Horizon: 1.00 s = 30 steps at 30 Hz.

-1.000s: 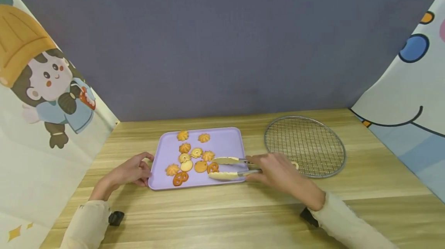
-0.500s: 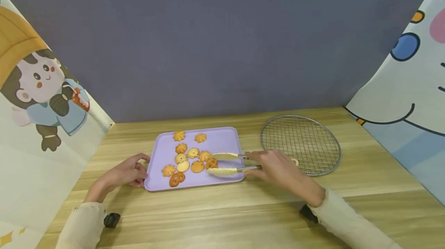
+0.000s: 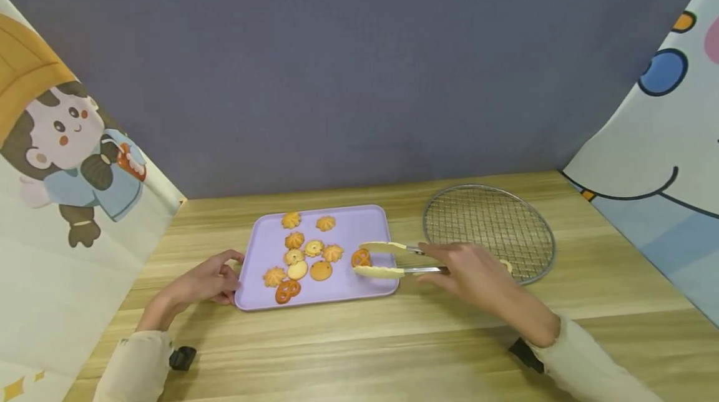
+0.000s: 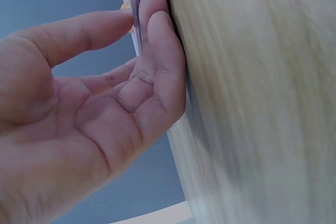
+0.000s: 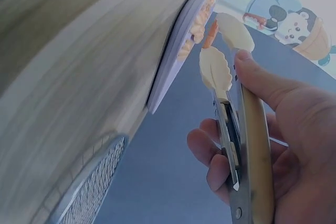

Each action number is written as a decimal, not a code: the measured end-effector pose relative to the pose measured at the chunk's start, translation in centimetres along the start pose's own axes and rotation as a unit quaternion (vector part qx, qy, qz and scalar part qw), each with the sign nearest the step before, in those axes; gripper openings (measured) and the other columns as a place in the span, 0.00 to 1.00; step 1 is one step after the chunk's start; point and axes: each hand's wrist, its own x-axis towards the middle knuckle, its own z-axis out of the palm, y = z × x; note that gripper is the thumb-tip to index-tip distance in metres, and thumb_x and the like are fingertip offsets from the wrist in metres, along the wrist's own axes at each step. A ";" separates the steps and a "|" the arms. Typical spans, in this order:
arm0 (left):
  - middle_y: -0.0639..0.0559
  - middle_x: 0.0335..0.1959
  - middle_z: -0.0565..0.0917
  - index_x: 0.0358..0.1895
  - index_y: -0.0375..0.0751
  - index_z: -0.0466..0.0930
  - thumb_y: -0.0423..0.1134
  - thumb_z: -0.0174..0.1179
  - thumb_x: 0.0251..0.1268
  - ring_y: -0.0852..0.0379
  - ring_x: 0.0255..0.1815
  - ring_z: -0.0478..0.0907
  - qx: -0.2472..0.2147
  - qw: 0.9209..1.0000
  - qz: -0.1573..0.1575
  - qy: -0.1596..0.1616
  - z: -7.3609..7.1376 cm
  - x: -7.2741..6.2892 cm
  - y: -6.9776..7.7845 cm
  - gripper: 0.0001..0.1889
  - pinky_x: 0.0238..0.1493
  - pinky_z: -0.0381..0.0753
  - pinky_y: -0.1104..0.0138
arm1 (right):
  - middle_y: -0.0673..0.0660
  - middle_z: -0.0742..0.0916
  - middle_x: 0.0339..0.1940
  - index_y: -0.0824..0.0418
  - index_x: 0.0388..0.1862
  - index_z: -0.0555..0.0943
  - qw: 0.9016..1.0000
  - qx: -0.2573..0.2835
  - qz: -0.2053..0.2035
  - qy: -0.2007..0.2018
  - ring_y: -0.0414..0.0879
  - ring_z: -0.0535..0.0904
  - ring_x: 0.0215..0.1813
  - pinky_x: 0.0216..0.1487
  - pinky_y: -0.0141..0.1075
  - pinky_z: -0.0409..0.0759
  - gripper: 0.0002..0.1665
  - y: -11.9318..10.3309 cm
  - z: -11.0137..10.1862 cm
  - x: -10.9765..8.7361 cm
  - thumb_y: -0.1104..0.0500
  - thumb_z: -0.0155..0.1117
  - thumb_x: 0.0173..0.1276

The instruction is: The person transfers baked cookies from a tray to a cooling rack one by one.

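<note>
My guess is that this job is near its start: one pale ring (image 3: 510,265) lies on the wire rack (image 3: 489,221), right of the tray (image 3: 342,293), while nine cookies (image 3: 321,271) and a flat pretzel (image 3: 288,291) still lie on the tray. The lifted pretzel (image 3: 361,258) is just above the right part of the tray. My right hand (image 3: 472,274) is wrapped around the tongs (image 3: 384,273), and their cream tips pinch that lifted pretzel from two sides. My left hand (image 3: 208,280) pinches the left edge of the tray between thumb and fingers. The lifted pretzel is brown and twisty with little holes. It looks whole, but the tips hide bits of it. The flat pretzel is by the front edge of the tray and looks much the same. The tray is light purple, has a low rim, and sits on the bench (image 3: 337,352).
</note>
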 end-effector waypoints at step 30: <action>0.40 0.36 0.76 0.68 0.24 0.53 0.29 0.55 0.68 0.51 0.33 0.79 -0.013 1.000 0.008 -0.013 -0.3 -0.1 -0.4 0.30 0.33 0.83 0.64 | 0.43 0.72 0.09 0.61 0.54 0.84 0.990 -0.101 0.092 0.016 0.34 0.58 0.11 0.12 0.31 0.58 0.31 7.3 -3.9 -1.5 0.45 0.77 0.55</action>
